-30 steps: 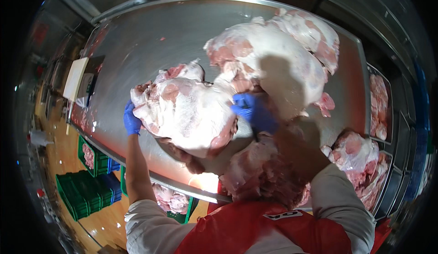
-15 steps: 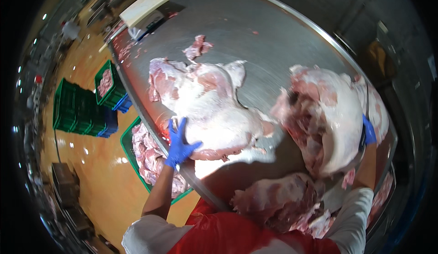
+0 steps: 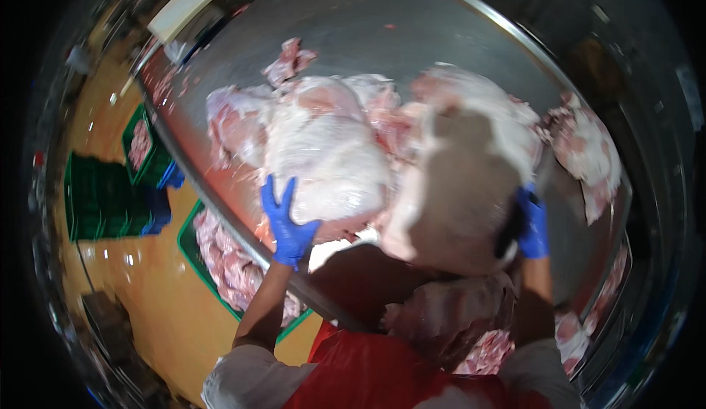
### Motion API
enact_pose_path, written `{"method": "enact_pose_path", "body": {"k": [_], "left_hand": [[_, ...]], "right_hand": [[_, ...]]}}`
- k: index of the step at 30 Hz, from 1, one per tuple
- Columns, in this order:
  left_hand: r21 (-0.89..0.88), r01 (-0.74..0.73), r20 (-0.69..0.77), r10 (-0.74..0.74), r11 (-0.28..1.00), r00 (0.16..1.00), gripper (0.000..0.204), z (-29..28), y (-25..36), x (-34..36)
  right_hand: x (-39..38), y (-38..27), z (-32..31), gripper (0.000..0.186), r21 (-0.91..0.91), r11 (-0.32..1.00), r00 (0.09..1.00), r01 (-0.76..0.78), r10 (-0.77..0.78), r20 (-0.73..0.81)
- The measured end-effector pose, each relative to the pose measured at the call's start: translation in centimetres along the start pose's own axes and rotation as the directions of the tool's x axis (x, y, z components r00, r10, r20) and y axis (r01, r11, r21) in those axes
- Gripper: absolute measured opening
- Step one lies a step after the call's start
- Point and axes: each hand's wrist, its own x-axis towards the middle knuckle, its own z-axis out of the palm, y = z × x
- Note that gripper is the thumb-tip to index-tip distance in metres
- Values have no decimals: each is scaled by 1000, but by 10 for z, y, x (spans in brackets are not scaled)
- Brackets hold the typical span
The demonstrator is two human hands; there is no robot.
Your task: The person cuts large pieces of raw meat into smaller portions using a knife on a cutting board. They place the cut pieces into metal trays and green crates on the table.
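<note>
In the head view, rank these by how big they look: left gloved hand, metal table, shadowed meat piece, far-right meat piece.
1. Metal table
2. Shadowed meat piece
3. Far-right meat piece
4. Left gloved hand

Left hand (image 3: 289, 227) and right hand (image 3: 535, 227) are covered by short blue gloves (image 3: 296, 241). Forearms (image 3: 268, 305) are left bare past pale sleeves (image 3: 254, 381). Red outer garment (image 3: 360, 368) is worn between the sleeves.

The metal bench (image 3: 331, 12) carried a large pale left cut (image 3: 331, 159) of meat against a bulkier right cut (image 3: 471, 188). A small scrap (image 3: 290, 62) lay beyond the former, a smaller piece (image 3: 586, 152) toward the right rim.
</note>
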Motion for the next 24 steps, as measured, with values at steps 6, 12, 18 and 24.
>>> {"method": "enact_pose_path", "body": {"k": [6, 12, 18, 24], "left_hand": [[35, -42, -109, 46, 999, 993, 91, -3, -76, 50], [342, -10, -144, 63, 940, 988, 78, 7, -115, 145], [47, -134, 59, 132, 990, 990, 55, -26, -84, 178], [-427, 240, 668, 125, 872, 734, 70, -1, 98, -108]], "right_hand": [[13, -3, 135, 22, 12, 979, 976, 204, -205, 74], [92, -19, 213, 33, 18, 927, 927, 373, -374, 34], [65, -40, 136, 43, -376, 780, 838, 501, -327, 436], [-203, -1, -173, 25, -512, 843, 986, 163, -162, 48]]}}
